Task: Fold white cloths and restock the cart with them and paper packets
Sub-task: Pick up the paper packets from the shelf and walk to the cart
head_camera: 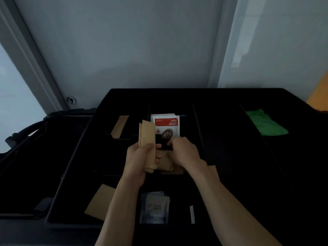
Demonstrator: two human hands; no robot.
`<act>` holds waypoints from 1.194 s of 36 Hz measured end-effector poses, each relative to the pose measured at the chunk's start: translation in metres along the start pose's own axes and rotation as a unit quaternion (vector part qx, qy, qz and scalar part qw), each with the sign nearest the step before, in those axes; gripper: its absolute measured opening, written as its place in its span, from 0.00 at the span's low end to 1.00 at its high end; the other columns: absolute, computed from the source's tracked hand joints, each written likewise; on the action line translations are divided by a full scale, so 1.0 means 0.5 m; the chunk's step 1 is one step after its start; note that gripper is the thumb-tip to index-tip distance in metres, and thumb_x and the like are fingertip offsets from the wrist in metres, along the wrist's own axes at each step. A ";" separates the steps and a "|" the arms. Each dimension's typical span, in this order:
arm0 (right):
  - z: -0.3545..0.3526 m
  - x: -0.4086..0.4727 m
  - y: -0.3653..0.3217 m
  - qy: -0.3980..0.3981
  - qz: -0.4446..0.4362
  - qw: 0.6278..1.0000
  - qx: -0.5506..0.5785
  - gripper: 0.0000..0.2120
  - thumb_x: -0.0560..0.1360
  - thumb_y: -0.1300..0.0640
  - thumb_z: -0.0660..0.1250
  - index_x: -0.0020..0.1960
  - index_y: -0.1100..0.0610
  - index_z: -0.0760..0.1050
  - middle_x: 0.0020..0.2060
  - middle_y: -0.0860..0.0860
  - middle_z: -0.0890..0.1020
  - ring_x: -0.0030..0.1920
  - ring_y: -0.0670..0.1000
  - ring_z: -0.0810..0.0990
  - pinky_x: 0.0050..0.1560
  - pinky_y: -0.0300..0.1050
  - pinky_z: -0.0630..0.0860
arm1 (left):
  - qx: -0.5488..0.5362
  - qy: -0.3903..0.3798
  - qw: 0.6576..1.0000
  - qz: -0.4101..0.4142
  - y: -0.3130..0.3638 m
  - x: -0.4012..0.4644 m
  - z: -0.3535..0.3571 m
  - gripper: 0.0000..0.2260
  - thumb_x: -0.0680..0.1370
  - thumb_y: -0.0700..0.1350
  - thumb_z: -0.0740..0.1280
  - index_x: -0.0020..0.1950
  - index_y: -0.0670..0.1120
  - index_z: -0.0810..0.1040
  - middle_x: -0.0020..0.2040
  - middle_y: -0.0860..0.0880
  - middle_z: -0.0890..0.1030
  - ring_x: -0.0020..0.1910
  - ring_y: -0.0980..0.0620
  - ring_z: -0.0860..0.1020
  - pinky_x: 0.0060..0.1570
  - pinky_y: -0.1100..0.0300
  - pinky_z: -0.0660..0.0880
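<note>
My left hand grips a small stack of tan paper packets, held upright over the middle of the black cart tray. My right hand reaches down just to its right, fingers curled over more tan packets lying in the compartment below; whether it pinches one is hidden. Behind the hands stands a stack of white packets with a red label. No white cloth is in view.
Single tan packets lie at the far left and near left compartments. Clear blue-white sachets and a thin white strip sit near the front. A green cloth lies at the right. A grey wall stands behind the cart.
</note>
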State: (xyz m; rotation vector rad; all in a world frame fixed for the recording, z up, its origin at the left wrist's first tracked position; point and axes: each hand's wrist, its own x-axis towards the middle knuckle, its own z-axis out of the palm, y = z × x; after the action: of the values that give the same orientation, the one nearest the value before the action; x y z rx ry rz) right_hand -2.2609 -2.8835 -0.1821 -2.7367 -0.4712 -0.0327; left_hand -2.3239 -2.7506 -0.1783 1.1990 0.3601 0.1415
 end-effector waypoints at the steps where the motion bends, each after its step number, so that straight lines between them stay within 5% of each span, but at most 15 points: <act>1: 0.002 0.000 0.002 0.013 -0.003 1.000 -0.008 0.14 0.77 0.57 0.68 0.62 0.56 0.77 0.59 0.54 0.78 0.59 0.54 0.74 0.48 0.48 0.73 | 0.000 -0.001 1.000 0.003 0.000 -0.001 -0.002 0.09 0.80 0.38 0.64 0.59 0.37 0.76 0.44 0.41 0.86 0.29 0.50 0.80 0.27 0.60 0.77; 4: 0.001 0.000 0.005 0.017 -0.028 0.999 0.021 0.20 0.75 0.50 0.71 0.66 0.52 0.76 0.61 0.52 0.75 0.64 0.53 0.69 0.53 0.48 0.73 | -0.007 -0.001 1.000 0.011 0.003 -0.004 -0.002 0.09 0.80 0.37 0.63 0.59 0.38 0.75 0.45 0.41 0.86 0.29 0.50 0.80 0.27 0.60 0.77; 11: 0.017 -0.012 -0.014 -0.145 -0.082 0.985 -0.044 0.25 0.70 0.47 0.72 0.66 0.46 0.72 0.62 0.50 0.68 0.64 0.55 0.63 0.66 0.57 0.64 | -0.019 0.023 0.999 0.021 0.008 -0.005 -0.002 0.13 0.79 0.37 0.63 0.62 0.33 0.75 0.42 0.38 0.84 0.28 0.49 0.79 0.26 0.60 0.75; 21: 0.021 -0.011 -0.002 -0.101 -0.083 0.989 -0.068 0.24 0.75 0.51 0.70 0.70 0.52 0.71 0.69 0.50 0.65 0.69 0.53 0.59 0.68 0.53 0.61 | -0.032 -0.006 0.999 0.013 0.013 -0.024 0.008 0.10 0.78 0.38 0.62 0.58 0.38 0.77 0.47 0.38 0.85 0.31 0.46 0.80 0.29 0.56 0.78; 27: 0.020 -0.010 0.004 -0.111 -0.085 0.990 -0.006 0.26 0.71 0.47 0.72 0.66 0.51 0.72 0.67 0.48 0.66 0.68 0.52 0.60 0.68 0.53 0.59 | -0.049 -0.048 0.998 -0.008 0.011 -0.033 0.012 0.15 0.76 0.41 0.60 0.50 0.35 0.84 0.40 0.31 0.81 0.31 0.42 0.79 0.31 0.54 0.78; 31: 0.020 -0.008 0.007 -0.101 -0.065 0.992 0.050 0.22 0.75 0.49 0.68 0.68 0.48 0.71 0.65 0.49 0.68 0.68 0.52 0.60 0.70 0.54 0.59 | -0.052 -0.033 0.998 0.003 0.009 -0.034 0.017 0.14 0.72 0.41 0.62 0.49 0.34 0.83 0.44 0.30 0.82 0.33 0.42 0.79 0.32 0.54 0.78; 34: 0.010 -0.004 0.005 -0.025 -0.050 0.988 0.145 0.14 0.77 0.52 0.65 0.62 0.50 0.77 0.59 0.48 0.74 0.66 0.51 0.65 0.65 0.52 0.66 | -0.037 -0.021 0.999 0.029 0.007 -0.038 0.018 0.12 0.71 0.41 0.62 0.44 0.39 0.84 0.43 0.33 0.83 0.32 0.43 0.80 0.29 0.55 0.77; 38: -0.018 -0.008 -0.002 0.094 0.035 0.919 0.382 0.13 0.82 0.51 0.62 0.50 0.56 0.82 0.42 0.46 0.82 0.48 0.49 0.81 0.50 0.47 0.78 | 0.022 -0.011 0.998 0.064 0.002 -0.052 0.022 0.09 0.72 0.42 0.63 0.42 0.45 0.84 0.37 0.43 0.81 0.31 0.47 0.79 0.26 0.57 0.74; 41: -0.041 -0.017 -0.002 0.048 0.057 0.828 0.556 0.23 0.83 0.45 0.58 0.46 0.61 0.83 0.36 0.52 0.85 0.35 0.48 0.81 0.35 0.40 0.76 | 0.049 -0.004 0.996 0.075 0.000 -0.060 0.028 0.12 0.76 0.39 0.61 0.41 0.47 0.84 0.34 0.47 0.80 0.30 0.48 0.80 0.27 0.58 0.75; 43: -0.045 -0.023 0.000 0.016 0.044 0.822 0.568 0.26 0.81 0.41 0.59 0.38 0.61 0.80 0.33 0.53 0.82 0.32 0.48 0.78 0.31 0.37 0.71 | 0.057 -0.017 0.995 0.076 0.001 -0.066 0.031 0.13 0.77 0.38 0.62 0.42 0.48 0.85 0.35 0.47 0.81 0.31 0.49 0.80 0.29 0.58 0.76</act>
State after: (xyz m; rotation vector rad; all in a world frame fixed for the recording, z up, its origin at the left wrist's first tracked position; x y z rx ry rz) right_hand -2.2711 -2.8953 -0.1621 -1.5600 -0.2178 0.1740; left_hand -2.3491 -2.7736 -0.1663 1.3401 0.2496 0.2342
